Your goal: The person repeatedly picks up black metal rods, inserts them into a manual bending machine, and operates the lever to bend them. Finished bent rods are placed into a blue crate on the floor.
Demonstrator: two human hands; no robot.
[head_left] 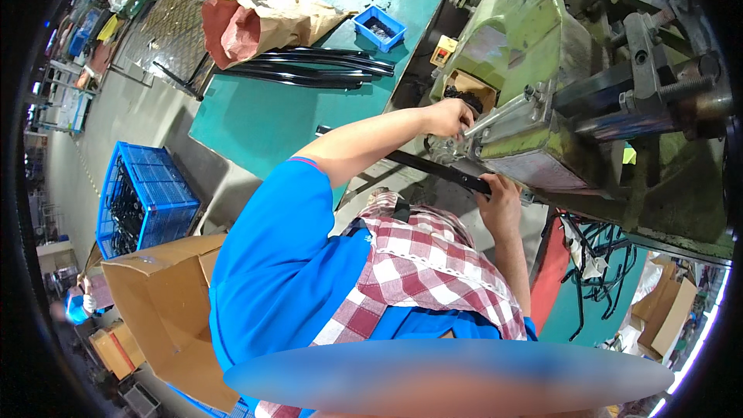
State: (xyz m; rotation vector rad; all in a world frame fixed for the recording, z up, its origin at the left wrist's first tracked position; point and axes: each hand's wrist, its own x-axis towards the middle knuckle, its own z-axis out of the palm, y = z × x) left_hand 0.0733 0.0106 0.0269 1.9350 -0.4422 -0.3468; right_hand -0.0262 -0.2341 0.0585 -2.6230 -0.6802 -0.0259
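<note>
Between teal table (259, 120) and machine (542, 39), right hand (501, 205) grips black bar (437, 169); left hand (449, 118) curled, contents unclear.

The black bar (443, 171) at the right hand (501, 207) is partly hidden by the left forearm (375, 137). Pieces (379, 29) in the blue tray (392, 42), beyond the left hand (447, 118), are too small to identify.

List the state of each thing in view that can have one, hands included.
Left hand: at the green machine, fingers bent, grip unclear
Right hand: closed on the black bar
Black bar: held, slanting
Paper sack: on its side, mouth open
Small blue bin: holding small dark parts
Blue crate: holding black parts
Cardboard box: open
Black tubes: lying together on the green table
</note>
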